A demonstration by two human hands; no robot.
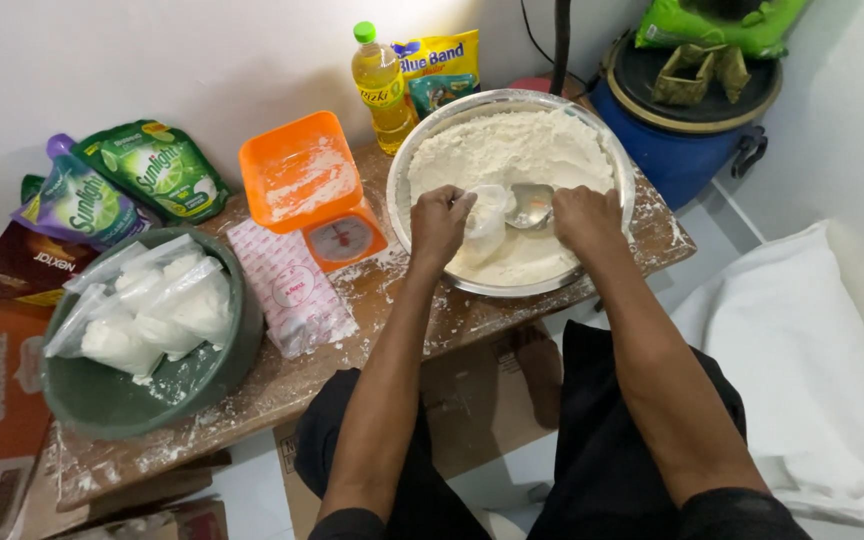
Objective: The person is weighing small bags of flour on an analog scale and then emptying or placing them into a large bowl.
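Two containers hold most of the white powder: a wide metal basin (510, 190) heaped with flour (512, 150) on the far side, scooped low on the near side, and a green bowl (142, 390) at the left filled with clear plastic bags of flour (147, 305) lying on one another. Inside the basin, the left hand (439, 222) is closed on the rim of a small clear plastic bag (487, 215), holding it open over the flour, while the right hand (584, 218) is clenched around the handle of a shiny metal spoon (530, 205) whose bowl sits at the bag's mouth. Between basin and bowl, an orange kitchen scale (314, 190) with a square tray dusted white stands on the rough, flour-strewn wooden board (392, 320), beside a flat pink-patterned packet (290, 285).
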